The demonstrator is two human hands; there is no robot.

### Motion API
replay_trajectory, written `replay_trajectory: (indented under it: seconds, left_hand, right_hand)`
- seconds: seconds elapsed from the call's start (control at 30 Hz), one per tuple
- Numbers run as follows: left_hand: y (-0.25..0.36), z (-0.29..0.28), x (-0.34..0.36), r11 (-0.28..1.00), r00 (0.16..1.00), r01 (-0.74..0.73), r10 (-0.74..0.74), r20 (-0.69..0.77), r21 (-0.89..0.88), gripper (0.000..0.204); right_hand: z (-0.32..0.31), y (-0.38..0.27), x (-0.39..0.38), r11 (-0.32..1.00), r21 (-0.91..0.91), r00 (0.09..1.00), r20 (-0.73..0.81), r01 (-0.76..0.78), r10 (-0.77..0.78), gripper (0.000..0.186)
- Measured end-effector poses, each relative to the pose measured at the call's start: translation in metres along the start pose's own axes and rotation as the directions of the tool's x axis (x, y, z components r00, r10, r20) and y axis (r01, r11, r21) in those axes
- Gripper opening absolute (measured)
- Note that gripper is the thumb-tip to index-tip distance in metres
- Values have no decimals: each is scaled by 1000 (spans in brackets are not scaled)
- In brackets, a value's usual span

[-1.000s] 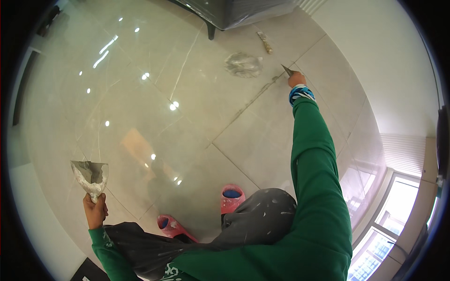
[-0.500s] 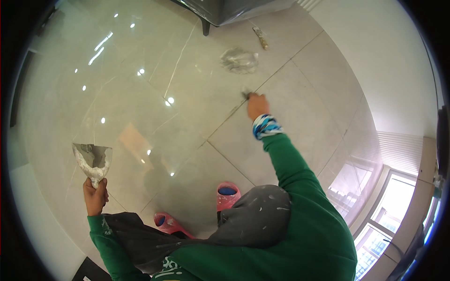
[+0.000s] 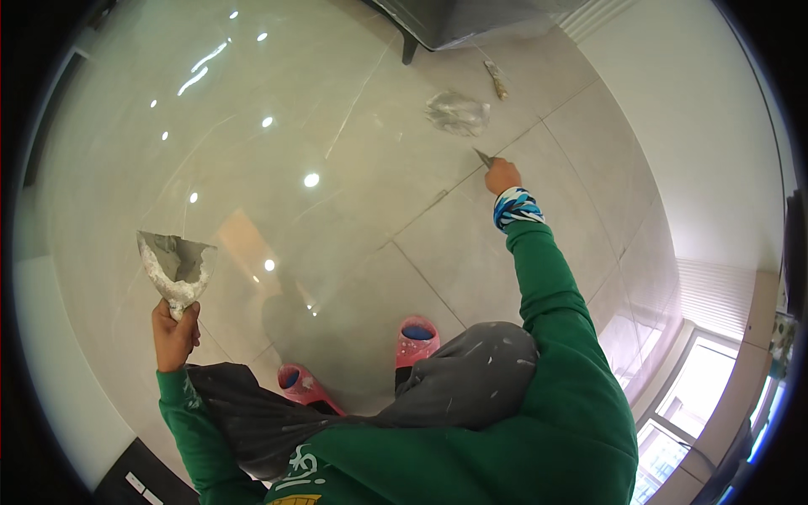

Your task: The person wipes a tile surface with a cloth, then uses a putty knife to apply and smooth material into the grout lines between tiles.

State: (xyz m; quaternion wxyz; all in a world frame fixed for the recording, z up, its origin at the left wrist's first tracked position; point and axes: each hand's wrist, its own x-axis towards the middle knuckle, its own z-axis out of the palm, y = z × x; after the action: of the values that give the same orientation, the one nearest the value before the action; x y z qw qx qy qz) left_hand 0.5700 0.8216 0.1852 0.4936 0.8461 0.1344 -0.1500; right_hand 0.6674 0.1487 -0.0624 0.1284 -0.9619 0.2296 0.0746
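Note:
My left hand (image 3: pixel 175 338) is closed round the handle of a wide putty knife (image 3: pixel 178 273), its blade up and coated with pale filler and grey paste. Out to the right, my right hand (image 3: pixel 503 176) grips a small pointed blade tool (image 3: pixel 483 157). Its tip points up and left, close to a dark tile joint (image 3: pixel 442 197); whether it touches the floor I cannot tell. The fingers hide the tool's handle.
A crumpled clear plastic bag (image 3: pixel 457 114) and a stained narrow tool (image 3: pixel 497 81) lie on the glossy tiled floor (image 3: pixel 353 151). Beyond them stands a dark, plastic-wrapped piece of furniture (image 3: pixel 454 21) on legs. A white wall (image 3: pixel 699 126) rises at right; pink clogs (image 3: pixel 417 341) are on my feet.
My right hand has moved right along the joint, and its tool now shows more clearly, tilted. The left hand has raised the putty knife slightly. The whole view has shifted a little.

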Motion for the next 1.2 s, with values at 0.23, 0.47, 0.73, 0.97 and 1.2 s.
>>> replay_trajectory:
  seconds: [0.23,0.47,0.73,0.97,1.2]
  left_hand:
    - [15,9,-5,998,998,-35,37,58,-46,19]
    - [34,30,-16,991,989,-35,53,140,-127,25]
    - [98,44,-17,961,906,-15,131,403,-277,30]
    - [126,33,-40,890,879,-12,226,420,-455,28]
    - [132,20,-48,906,868,-41,241,434,-421,26]
  right_hand:
    - [58,-90,-134,960,-72,961,75,272,-267,25]
    - [-33,-118,-140,785,618,904,361,-50,-227,31]
    - [-225,-253,-185,-151,987,700,-66,-61,-711,36]
    - [-272,-321,-228,-230,792,333,-474,565,-815,45]
    - [-273,-334,-223,-329,498,-16,-533,803,-846,67]
